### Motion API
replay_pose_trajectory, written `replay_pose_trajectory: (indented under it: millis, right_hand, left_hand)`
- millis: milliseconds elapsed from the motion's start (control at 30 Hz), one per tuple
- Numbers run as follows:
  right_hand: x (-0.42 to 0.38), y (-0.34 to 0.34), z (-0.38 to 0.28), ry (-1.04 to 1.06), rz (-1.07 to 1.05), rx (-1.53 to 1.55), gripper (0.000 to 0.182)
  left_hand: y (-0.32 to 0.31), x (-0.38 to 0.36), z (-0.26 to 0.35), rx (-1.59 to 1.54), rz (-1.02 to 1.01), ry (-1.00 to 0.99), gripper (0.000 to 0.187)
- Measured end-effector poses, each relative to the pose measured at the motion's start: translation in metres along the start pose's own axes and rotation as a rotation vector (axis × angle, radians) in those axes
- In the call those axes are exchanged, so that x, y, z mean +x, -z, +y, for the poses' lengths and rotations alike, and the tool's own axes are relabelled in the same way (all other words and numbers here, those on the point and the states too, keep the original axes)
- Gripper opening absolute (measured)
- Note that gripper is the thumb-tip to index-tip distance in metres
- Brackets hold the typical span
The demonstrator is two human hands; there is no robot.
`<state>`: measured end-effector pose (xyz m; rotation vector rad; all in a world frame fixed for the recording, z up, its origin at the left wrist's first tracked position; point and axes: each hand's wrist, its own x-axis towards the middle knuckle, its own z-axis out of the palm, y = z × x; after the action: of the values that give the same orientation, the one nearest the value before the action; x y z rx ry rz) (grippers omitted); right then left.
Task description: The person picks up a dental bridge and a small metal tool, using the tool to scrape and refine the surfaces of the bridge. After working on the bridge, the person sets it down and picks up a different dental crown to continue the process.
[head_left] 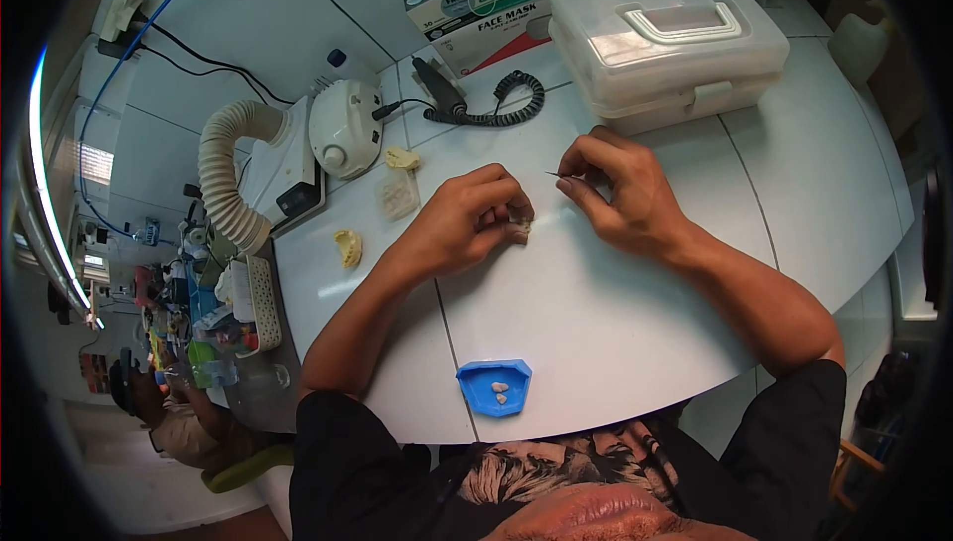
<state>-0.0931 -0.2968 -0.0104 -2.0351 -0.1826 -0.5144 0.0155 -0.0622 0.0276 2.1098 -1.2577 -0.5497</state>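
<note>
Over the middle of the white table, my left hand [475, 221] is closed with its fingertips pinching a small pale piece [522, 227], mostly covered by the fingers. To its right, my right hand [620, 192] grips a thin dark pointed tool [552, 174] between thumb and fingers, its tip pointing left toward my left hand. The tip and the pale piece are apart. Near the table's front edge sits a blue tray [482, 403] with small pale pieces [500, 388] in it.
Yellowish dental casts [347, 248] and a clear bag [397, 196] lie left. Behind are a white machine with a hose [233, 149], a handpiece with coiled cord [442, 89], mask boxes [494, 40] and a lidded plastic case [665, 55]. Another person [189, 427] sits far left.
</note>
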Motion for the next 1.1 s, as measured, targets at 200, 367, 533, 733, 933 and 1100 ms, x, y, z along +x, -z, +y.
replay_pose_trajectory:
  millis: [200,367,533,733,933,1100]
  right_hand:
    - [0.001,0.004,-0.013,0.075,-0.087,-0.046,0.013]
    - [-0.003,0.001,-0.017,0.117,-0.114,-0.066,0.017]
    - [-0.009,-0.004,-0.02,0.135,-0.15,-0.119,0.017]
    - [-0.008,-0.004,-0.019,0.173,-0.134,-0.119,0.017]
    - [-0.009,-0.005,-0.019,0.185,-0.15,-0.137,0.016]
    - [-0.01,-0.007,-0.016,0.172,-0.179,-0.126,0.017]
  left_hand:
    - [-0.018,-0.004,-0.024,-0.358,0.156,0.001,0.018]
    - [-0.016,-0.008,-0.025,-0.418,0.151,-0.002,0.017]
    - [-0.02,-0.013,-0.026,-0.55,0.139,0.036,0.016]
    - [-0.024,-0.014,-0.022,-0.61,0.134,0.019,0.015]
    - [-0.022,-0.014,-0.019,-0.558,0.105,-0.013,0.014]
    - [-0.021,-0.012,-0.015,-0.481,0.103,-0.011,0.015]
